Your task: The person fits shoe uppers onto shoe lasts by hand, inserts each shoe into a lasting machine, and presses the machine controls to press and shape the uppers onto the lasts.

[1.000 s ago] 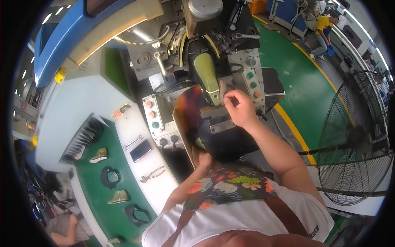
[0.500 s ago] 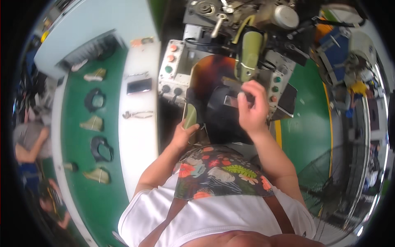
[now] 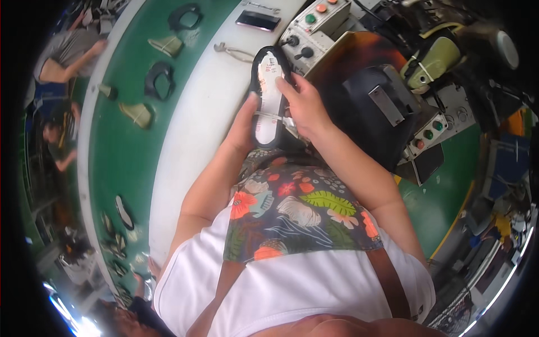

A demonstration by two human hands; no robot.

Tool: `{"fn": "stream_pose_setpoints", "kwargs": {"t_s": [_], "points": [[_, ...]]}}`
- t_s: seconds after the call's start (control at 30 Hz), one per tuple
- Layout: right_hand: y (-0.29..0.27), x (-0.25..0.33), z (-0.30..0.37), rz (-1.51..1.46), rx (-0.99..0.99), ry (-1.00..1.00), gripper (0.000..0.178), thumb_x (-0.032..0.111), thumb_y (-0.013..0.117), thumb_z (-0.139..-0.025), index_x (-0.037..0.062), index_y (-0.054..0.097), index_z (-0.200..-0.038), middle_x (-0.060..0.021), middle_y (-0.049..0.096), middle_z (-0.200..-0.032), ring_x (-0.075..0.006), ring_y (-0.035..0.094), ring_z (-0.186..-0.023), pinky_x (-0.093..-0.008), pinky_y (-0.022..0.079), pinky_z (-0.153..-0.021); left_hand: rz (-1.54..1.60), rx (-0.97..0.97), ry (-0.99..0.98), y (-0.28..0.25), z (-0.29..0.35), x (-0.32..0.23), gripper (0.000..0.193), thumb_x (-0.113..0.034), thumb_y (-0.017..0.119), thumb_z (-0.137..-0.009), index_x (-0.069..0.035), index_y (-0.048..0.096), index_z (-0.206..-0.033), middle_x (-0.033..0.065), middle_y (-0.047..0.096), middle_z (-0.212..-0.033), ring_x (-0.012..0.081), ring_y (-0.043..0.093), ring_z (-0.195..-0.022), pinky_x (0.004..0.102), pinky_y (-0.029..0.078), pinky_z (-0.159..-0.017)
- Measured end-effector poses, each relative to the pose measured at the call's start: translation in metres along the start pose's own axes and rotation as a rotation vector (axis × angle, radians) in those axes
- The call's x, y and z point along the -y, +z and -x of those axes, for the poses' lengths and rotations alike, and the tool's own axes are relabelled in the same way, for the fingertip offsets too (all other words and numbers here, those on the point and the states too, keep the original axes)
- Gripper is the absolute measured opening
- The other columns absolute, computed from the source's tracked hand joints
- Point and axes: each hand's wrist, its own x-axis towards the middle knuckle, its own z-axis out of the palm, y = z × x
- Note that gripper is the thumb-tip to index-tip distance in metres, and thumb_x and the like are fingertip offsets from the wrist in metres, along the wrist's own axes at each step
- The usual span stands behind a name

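Both my hands hold a lasted shoe upper (image 3: pixel 268 99) in front of my apron, its white insole facing up inside a black edge. My left hand (image 3: pixel 245 121) is closed along its left side. On the right side my right hand (image 3: pixel 307 105) grips it, thumb lying on the insole. A thin pale band crosses the insole near the lower end. Farther right, an olive green shoe last (image 3: pixel 435 63) with a pale band around it sits in the machine (image 3: pixel 387 90).
A white ledge (image 3: pixel 193 121) runs along the green conveyor (image 3: pixel 126 73) at left, with pliers (image 3: pixel 233 51), a phone (image 3: pixel 258 21) and a wrench on it. Olive lasts (image 3: pixel 136 114) and black uppers (image 3: pixel 159 80) lie on the conveyor. Control panels (image 3: pixel 317 19) flank the machine. Other people work beyond.
The view has turned left, away from the machine. My right hand has come from the machine's front to the shoe upper, which now lies insole up between both hands.
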Motion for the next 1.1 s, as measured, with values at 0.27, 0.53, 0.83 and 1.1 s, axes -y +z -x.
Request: {"fn": "stream_pose_setpoints", "kwargs": {"t_s": [0.27,0.53,0.83,1.1], "points": [[0.0,0.001,-0.004,0.076,0.026,-0.067,0.041,0.024,0.064,-0.097,0.0015,0.056,-0.131,-0.0071,0.065,-0.112,-0.0128,0.064,-0.092,-0.026,0.052,-0.072,-0.219,0.075,0.03,0.003,-0.007,-0.024,0.073,-0.014,0.074,-0.08,-0.003,0.039,-0.142,0.0122,0.058,-0.126,0.022,0.061,-0.111,0.0354,0.052,-0.094],[-0.006,0.02,-0.016,-0.291,0.186,-0.293,0.043,0.029,0.037,-0.107,-0.0017,0.05,-0.136,-0.0118,0.059,-0.131,-0.0207,0.056,-0.121,-0.0349,0.042,-0.107,-0.386,0.339,0.145,-0.01,-0.019,-0.04,0.101,-0.014,0.083,-0.064,-0.005,0.031,-0.15,0.0077,0.05,-0.139,0.0202,0.045,-0.131,0.036,0.035,-0.112],[0.026,0.049,0.006,-0.061,0.35,-0.478,0.048,0.022,0.039,-0.103,-0.007,0.04,-0.142,-0.0188,0.052,-0.138,-0.0283,0.051,-0.129,-0.0401,0.038,-0.112,-0.378,0.444,0.097,-0.015,-0.012,-0.06,0.106,-0.012,0.089,-0.057,-0.003,0.033,-0.147,0.0048,0.057,-0.125,0.0174,0.054,-0.116,0.0337,0.044,-0.101],[0.061,0.054,0.004,0.242,0.298,-0.555,0.04,0.013,0.048,-0.1,-0.0063,0.047,-0.135,-0.0162,0.058,-0.131,-0.0229,0.056,-0.121,-0.0368,0.043,-0.106,-0.378,0.445,0.075,-0.042,-0.014,-0.072,0.096,-0.01,0.088,-0.057,-0.004,0.041,-0.141,0.0046,0.059,-0.122,0.0169,0.056,-0.112,0.0334,0.046,-0.098]]}}
